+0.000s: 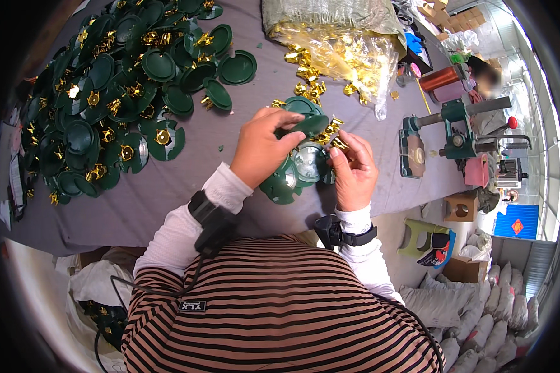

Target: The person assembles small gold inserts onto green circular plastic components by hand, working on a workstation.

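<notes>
striped shirt, white sleeves, black wristbands

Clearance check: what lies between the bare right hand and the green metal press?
In the head view, only grey fabric tablecloth lies between the right hand and the press.

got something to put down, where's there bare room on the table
Bare gray cloth shows between the right hand and the green press, and between the pile of green discs and the left sleeve. Crowded: that pile, around the clear bag of gold clips, and between right hand and left hand.
</notes>
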Action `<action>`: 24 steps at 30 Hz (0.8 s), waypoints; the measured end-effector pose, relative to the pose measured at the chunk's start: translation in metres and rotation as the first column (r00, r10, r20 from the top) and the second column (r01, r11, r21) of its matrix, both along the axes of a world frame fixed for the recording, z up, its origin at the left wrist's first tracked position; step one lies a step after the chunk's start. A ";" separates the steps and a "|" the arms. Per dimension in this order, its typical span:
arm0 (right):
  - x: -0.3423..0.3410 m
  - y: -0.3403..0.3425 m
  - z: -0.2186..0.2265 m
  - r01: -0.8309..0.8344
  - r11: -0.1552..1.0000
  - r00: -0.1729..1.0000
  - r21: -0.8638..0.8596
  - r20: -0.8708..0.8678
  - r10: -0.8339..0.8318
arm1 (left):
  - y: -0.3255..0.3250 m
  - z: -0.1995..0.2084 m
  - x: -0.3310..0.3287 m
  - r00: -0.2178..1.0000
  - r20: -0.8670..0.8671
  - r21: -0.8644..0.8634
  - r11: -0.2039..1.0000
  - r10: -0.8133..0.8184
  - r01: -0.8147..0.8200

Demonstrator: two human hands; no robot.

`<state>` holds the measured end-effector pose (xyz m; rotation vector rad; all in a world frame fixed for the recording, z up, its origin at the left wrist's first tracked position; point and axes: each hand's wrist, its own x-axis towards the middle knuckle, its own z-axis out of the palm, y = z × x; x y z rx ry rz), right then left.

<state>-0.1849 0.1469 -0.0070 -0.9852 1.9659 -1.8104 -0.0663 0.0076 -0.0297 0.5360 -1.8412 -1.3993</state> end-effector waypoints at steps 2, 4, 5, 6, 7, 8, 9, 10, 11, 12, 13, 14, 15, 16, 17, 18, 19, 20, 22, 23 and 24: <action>0.004 -0.003 0.001 -0.001 1.000 0.994 0.016 -0.112 0.003 | -0.001 0.000 0.006 0.995 -0.071 0.389 0.917 -0.066 0.089; 0.008 -0.007 0.003 -0.019 1.000 0.977 0.012 -0.210 0.021 | -0.001 0.002 0.007 0.980 -0.186 0.533 0.830 -0.077 0.166; 0.010 -0.009 0.004 -0.035 0.999 0.952 0.003 -0.305 0.034 | -0.001 0.002 0.008 0.952 -0.299 0.645 0.720 -0.071 0.256; 0.012 -0.011 0.005 -0.018 1.000 0.953 -0.013 -0.302 0.013 | -0.002 0.001 0.008 0.951 -0.300 0.648 0.718 -0.068 0.256; 0.013 -0.013 0.004 -0.020 1.000 0.953 -0.008 -0.304 0.016 | -0.002 -0.001 0.009 0.951 -0.291 0.660 0.699 -0.100 0.276; 0.014 -0.016 0.004 -0.026 1.000 0.934 -0.011 -0.357 0.020 | -0.002 -0.002 0.009 0.950 -0.284 0.672 0.678 -0.133 0.296; 0.014 -0.018 0.003 -0.033 0.999 0.912 -0.013 -0.408 0.025 | -0.002 -0.003 0.009 0.949 -0.287 0.676 0.675 -0.129 0.296; 0.013 -0.020 0.003 -0.035 0.999 0.912 -0.007 -0.410 0.029 | -0.001 -0.002 0.009 0.948 -0.288 0.671 0.677 -0.135 0.301; 0.012 -0.021 0.002 -0.049 0.999 0.887 0.005 -0.459 0.046 | 0.000 -0.002 0.009 0.948 -0.288 0.667 0.681 -0.138 0.302; 0.012 -0.023 0.002 -0.063 0.998 0.860 0.018 -0.507 0.063 | 0.000 -0.003 0.009 0.948 -0.289 0.671 0.679 -0.130 0.298; 0.012 -0.024 0.002 -0.069 0.997 0.859 0.023 -0.506 0.072 | 0.001 -0.004 0.010 0.945 -0.303 0.656 0.692 -0.125 0.301; 0.013 -0.024 0.003 -0.059 0.997 0.826 0.042 -0.560 0.073 | 0.002 -0.005 0.010 0.941 -0.317 0.640 0.706 -0.120 0.305; 0.013 -0.024 0.003 -0.048 0.997 0.788 0.060 -0.610 0.075 | 0.003 -0.006 0.011 0.942 -0.317 0.643 0.704 -0.113 0.301; 0.013 -0.025 0.004 -0.054 0.996 0.788 0.065 -0.610 0.082 | 0.004 -0.008 0.011 0.944 -0.307 0.586 0.757 -0.123 0.289; 0.012 -0.026 0.005 -0.068 0.996 0.739 0.054 -0.668 0.086 | 0.005 -0.008 0.011 0.946 -0.295 0.524 0.805 -0.133 0.277; 0.011 -0.026 0.006 -0.082 0.996 0.687 0.043 -0.722 0.088 | 0.006 -0.007 0.012 0.947 -0.296 0.527 0.805 -0.127 0.272; 0.010 -0.025 0.005 -0.087 0.995 0.686 0.046 -0.722 0.093 | 0.005 -0.005 0.013 0.952 -0.274 0.515 0.815 -0.137 0.265; 0.008 -0.024 0.003 -0.119 0.992 0.660 0.035 -0.744 0.105 | 0.006 -0.004 0.014 0.957 -0.252 0.503 0.825 -0.147 0.259; 0.008 -0.020 0.004 -0.154 0.988 0.632 0.026 -0.766 0.119 | 0.007 -0.005 0.013 0.951 -0.277 0.506 0.819 -0.142 0.269; 0.008 -0.018 0.006 -0.144 0.988 0.667 0.049 -0.733 0.134 | 0.008 -0.006 0.013 0.943 -0.300 0.507 0.814 -0.143 0.285; 0.009 -0.016 0.007 -0.135 0.988 0.701 0.072 -0.698 0.147 | 0.010 -0.006 0.014 0.943 -0.300 0.507 0.814 -0.143 0.285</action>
